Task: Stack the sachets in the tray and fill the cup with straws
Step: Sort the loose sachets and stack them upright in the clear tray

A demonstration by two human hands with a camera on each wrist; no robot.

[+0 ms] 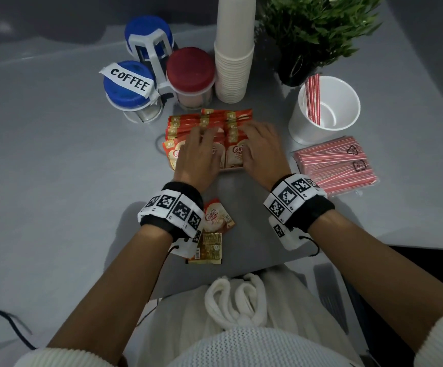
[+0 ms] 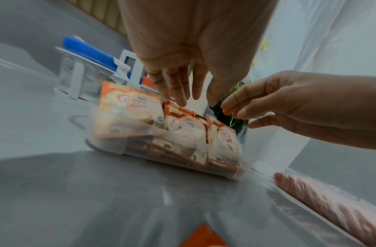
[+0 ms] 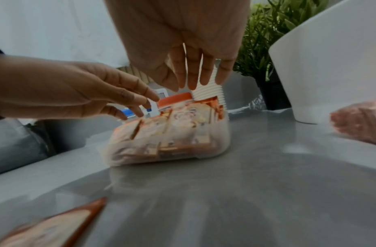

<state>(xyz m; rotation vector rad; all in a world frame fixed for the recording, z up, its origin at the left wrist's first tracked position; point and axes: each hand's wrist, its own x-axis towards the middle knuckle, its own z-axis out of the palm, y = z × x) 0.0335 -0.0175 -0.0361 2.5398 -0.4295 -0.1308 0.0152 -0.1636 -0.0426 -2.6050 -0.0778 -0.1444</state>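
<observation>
- head view: both hands lie palm down over the sachets (image 1: 178, 128) standing in rows in the clear tray (image 1: 232, 169) at the middle of the grey surface (image 1: 56, 168). the left hand (image 1: 197, 154) and right hand (image 1: 261, 149) each have the grip spread, fingers straight on the sachet tops, pinching nothing. two loose sachets (image 1: 213, 234) lie nearer the person, apart from the tray. the white cup (image 1: 326, 109) stands to the right with a few straws (image 1: 313, 99) leaning in it; the packet of straws (image 1: 337, 165) lies just in front of it. three lidded jars (image 1: 162, 78), a stack of paper cups (image 1: 235, 49) and a potted plant (image 1: 318, 30) stand behind.
- left wrist view: the left hand's fingers (image 2: 178, 90) point down onto the sachet tops; the right hand's fingers (image 2: 242, 105), loosely bent, hover beside them. blurred.
- right wrist view: the right hand's fingers (image 3: 193, 73) hang straight just above the tray's sachets; the left hand reaches in from the side.
</observation>
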